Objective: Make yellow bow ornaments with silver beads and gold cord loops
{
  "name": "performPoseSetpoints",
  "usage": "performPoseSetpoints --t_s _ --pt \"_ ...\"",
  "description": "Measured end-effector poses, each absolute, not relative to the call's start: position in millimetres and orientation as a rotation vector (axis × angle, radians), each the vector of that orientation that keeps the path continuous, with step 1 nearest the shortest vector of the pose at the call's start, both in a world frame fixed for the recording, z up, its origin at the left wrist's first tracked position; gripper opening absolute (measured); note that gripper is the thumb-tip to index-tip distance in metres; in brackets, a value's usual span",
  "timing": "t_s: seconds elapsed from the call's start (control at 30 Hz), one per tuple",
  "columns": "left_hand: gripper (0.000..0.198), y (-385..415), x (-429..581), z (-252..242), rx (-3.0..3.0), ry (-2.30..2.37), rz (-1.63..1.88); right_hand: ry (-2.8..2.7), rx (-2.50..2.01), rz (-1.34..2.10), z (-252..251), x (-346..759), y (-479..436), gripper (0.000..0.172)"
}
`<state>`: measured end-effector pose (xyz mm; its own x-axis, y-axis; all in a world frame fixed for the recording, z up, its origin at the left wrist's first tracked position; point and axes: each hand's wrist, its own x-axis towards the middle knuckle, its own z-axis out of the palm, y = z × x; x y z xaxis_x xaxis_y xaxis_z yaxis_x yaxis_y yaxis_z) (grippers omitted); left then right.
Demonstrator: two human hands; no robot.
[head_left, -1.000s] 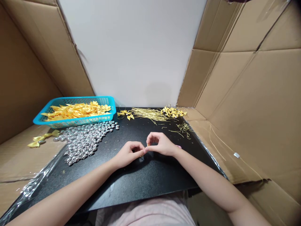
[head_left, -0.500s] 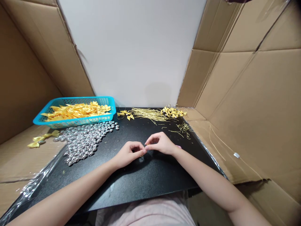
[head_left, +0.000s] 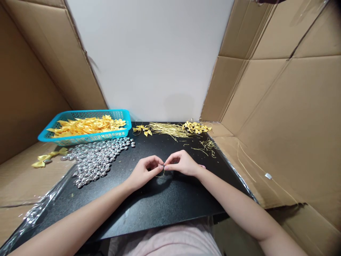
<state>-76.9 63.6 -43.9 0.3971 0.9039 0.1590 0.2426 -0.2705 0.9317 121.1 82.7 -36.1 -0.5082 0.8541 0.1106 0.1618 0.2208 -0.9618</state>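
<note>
1. A pink garment (head_left: 165, 243) is seen at the near edge of the black counter (head_left: 165, 209), well to the near right of the teal basket (head_left: 80, 138).
2. Crumpled clear film (head_left: 34, 213) is draped over the counter's left corner, on the near side of the basket.
3. The left hand (head_left: 145, 173) is held just above the counter, to the near right of the basket. Its thumb and forefinger are pressed together on a gold thread (head_left: 160, 175), and the other fingers are curled.
4. The right hand (head_left: 183, 164) is set farther right of the basket. Its fingertips are pinched on the same thread and meet those of the left hand.
5. The thread is seen as a thin loop that hangs just beneath the meeting fingertips, nearly down to the counter.
6. A pile of silver beads (head_left: 96, 158) is spread against the basket's near wall, well apart from both hands.
7. A yellow bow (head_left: 48, 157) lies on cardboard (head_left: 18, 177) at the basket's near left.
8. The basket is filled with yellow ribbon pieces (head_left: 85, 125).
9. To the right of the basket, along the counter's far edge, a bundle of gold strands (head_left: 167, 128) is laid between small bows (head_left: 142, 129) and a heap of finished bows (head_left: 195, 126). Thread scraps (head_left: 209, 144) lie nearer.
</note>
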Motion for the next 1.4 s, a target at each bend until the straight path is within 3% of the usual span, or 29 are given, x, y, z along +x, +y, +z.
performPoseSetpoints --t_s 0.2,0.33,0.53,0.87,1.4 --pt "0.027 60.4 -74.6 -39.8 1.804 1.149 0.922 -1.986 -0.908 0.891 -29.6 116.1 71.3 0.009" --pt "0.027 60.8 -74.6 -41.3 1.779 1.121 0.918 -2.005 -0.871 0.742 -27.0 111.8 66.1 0.009" --pt "0.019 60.8 -76.9 -42.2 1.925 1.095 0.983 -1.992 -0.891 0.755 -28.5 110.7 65.7 0.022" --pt "0.015 60.9 -79.8 -42.4 2.312 0.965 1.078 -2.024 -0.875 0.762 -31.0 109.6 65.6 0.019" --pt "0.019 62.0 -79.7 -41.1 2.151 1.093 1.053 -1.994 -0.886 0.862 -30.7 109.3 66.1 0.023"
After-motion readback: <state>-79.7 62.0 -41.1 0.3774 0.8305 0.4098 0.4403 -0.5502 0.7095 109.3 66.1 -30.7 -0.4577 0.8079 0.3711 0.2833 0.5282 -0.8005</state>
